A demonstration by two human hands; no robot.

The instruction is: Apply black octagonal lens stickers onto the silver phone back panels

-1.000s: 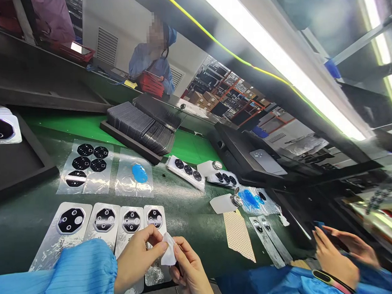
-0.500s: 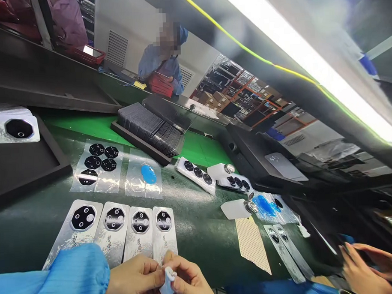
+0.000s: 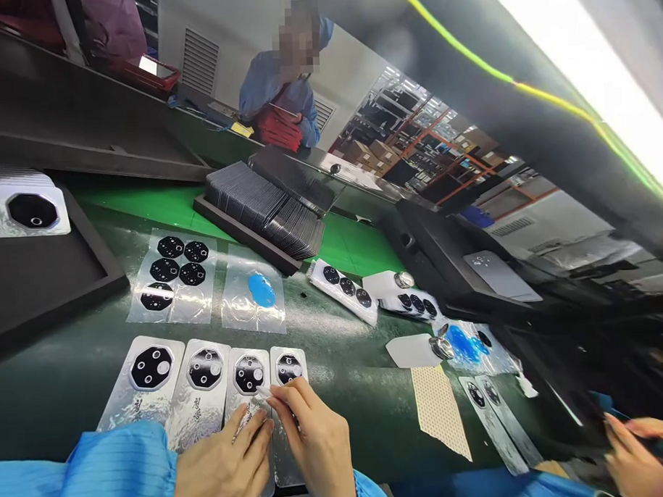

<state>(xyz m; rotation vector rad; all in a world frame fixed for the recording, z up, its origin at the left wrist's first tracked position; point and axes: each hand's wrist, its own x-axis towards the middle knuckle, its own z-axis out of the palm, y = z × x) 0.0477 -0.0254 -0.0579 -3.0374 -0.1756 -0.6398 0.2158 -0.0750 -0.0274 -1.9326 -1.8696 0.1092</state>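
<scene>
Several silvery panels lie in a row on the green bench, each with a black octagon at its upper end. My left hand (image 3: 224, 455) rests with fingers stretched out on the third panel from the left (image 3: 240, 407), below its black octagon (image 3: 249, 374). In a pinch, my right hand (image 3: 319, 437) holds a small white cloth (image 3: 265, 391) at the lower right edge of that octagon. Part of the rightmost panel (image 3: 284, 460) is hidden under my right hand. The leftmost panel (image 3: 146, 403) and its neighbour (image 3: 198, 409) lie to the left.
Behind the row lie a sheet of black octagon stickers (image 3: 189, 304) and a sheet with a blue piece (image 3: 239, 310). A black tray (image 3: 244, 230) holds stacked dark plates. White bottles (image 3: 411, 351) stand at the right, near a perforated sheet (image 3: 440, 415). A co-worker's hands (image 3: 637, 448) are far right.
My hands have come apart from the white cloth they both fingered. The left now lies on the third panel; the right has brought the cloth to its octagon. The view has shifted slightly.
</scene>
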